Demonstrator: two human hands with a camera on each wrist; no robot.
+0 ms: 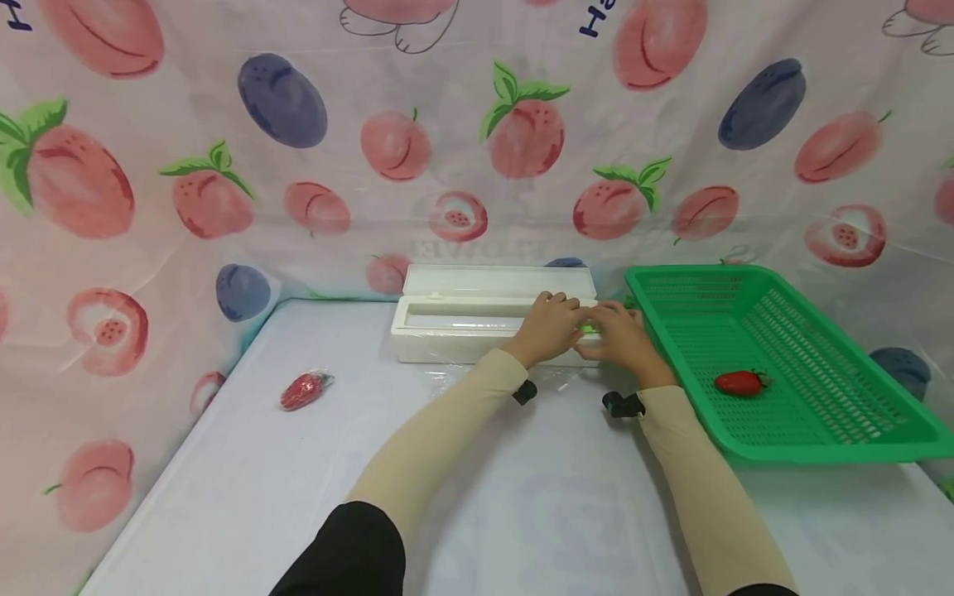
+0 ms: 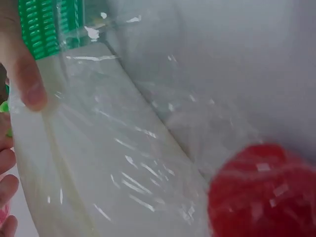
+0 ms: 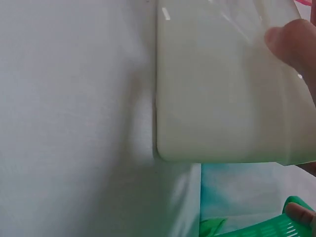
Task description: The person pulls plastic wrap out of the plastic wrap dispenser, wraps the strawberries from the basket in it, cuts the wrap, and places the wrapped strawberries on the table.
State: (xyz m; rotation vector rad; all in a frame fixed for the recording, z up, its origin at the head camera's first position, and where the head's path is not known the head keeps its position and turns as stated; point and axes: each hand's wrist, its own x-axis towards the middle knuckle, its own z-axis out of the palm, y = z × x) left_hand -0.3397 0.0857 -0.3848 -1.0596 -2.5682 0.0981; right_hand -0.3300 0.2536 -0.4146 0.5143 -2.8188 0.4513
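Note:
A long white cling film box [image 1: 432, 343] stands at the back of the table, its lid [image 1: 499, 281] raised. My left hand [image 1: 547, 327] curls over the front rim near the right end, the thumb [image 2: 32, 89] pressing the front edge over clear film [image 2: 143, 163]. My right hand [image 1: 622, 335] grips the box's right end, thumb on the front face and fingers over the top. A small bright green piece [image 1: 589, 329] shows between the two hands, partly hidden by fingers. Under the film in the left wrist view lies a rounded red thing [image 2: 261, 197].
On the right stands a green slotted basket [image 1: 812, 451] with a red strawberry-like fruit [image 1: 738, 383] in it. A red fruit wrapped in clear film [image 1: 304, 391] lies on the left of the white table [image 1: 224, 497]. A fruit-printed cloth [image 1: 447, 165] hangs behind.

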